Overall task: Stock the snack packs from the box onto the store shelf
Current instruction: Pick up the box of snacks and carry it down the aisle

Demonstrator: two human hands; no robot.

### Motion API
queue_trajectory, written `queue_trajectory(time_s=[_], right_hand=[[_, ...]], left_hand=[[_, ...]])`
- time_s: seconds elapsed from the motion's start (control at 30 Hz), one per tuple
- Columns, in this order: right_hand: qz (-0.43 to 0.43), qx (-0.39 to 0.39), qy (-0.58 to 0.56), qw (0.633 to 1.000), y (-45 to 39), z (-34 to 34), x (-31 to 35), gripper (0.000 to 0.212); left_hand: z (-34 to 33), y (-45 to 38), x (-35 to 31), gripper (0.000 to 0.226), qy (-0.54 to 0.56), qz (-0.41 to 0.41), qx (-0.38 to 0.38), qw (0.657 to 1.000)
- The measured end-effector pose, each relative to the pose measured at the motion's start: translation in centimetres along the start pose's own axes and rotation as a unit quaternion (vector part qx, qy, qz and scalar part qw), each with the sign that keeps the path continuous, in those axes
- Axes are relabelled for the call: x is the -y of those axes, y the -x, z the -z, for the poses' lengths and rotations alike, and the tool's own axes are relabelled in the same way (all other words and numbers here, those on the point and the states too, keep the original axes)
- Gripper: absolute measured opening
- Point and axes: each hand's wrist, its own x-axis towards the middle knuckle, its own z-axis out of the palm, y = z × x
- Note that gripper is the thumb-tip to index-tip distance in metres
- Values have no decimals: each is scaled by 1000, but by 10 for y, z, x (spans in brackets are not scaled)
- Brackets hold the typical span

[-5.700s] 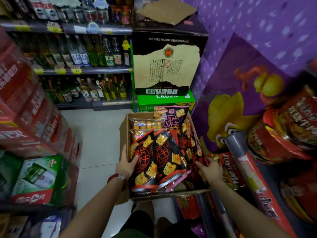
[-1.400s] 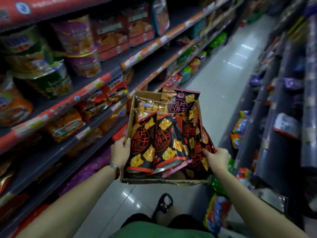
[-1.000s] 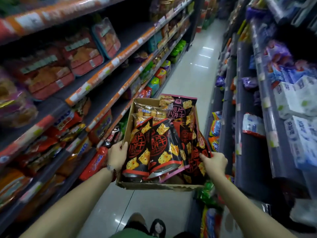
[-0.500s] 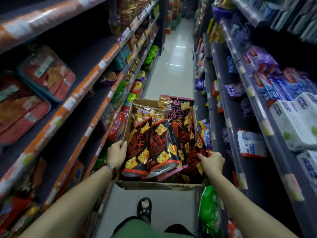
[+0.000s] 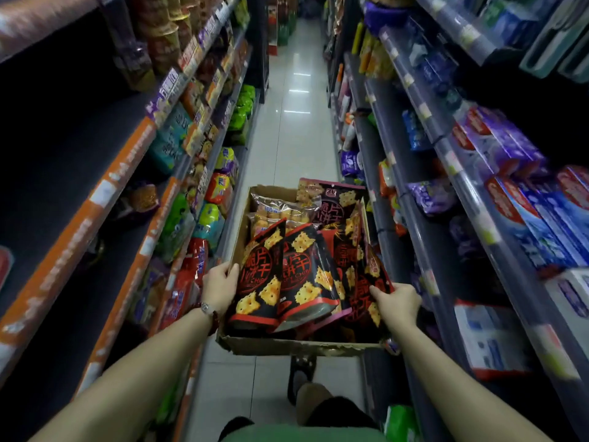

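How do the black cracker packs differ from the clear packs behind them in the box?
The black cracker packs are opaque, with red circles and yellow cracker pictures; the clear packs show pale snacks through the wrap. The black packs fill the near end, the clear packs the far left corner. Both lie in the cardboard box.

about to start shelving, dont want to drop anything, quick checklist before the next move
1. Left hand grips the box side: ok.
2. Right hand grips the other side: ok.
3. Black cracker packs inside the box: ok, though the rightmost leans over the wall.
4. Free hand to take a pack: not ok, both carry.
5. Aisle floor ahead clear: ok.
6. Matching shelf spot: cannot tell.
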Motion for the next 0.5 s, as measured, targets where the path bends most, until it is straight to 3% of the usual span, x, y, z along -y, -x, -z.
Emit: queue_trajectory(time_s=[0.33, 0.5], right_hand=[[26, 33, 11, 999, -192, -35, 124, 23], [21, 40, 0, 999, -275, -72, 174, 33]], left_hand=[[-26, -185, -93, 33, 8, 29, -36, 999], [-36, -283, -119, 21, -3, 41, -39, 998]])
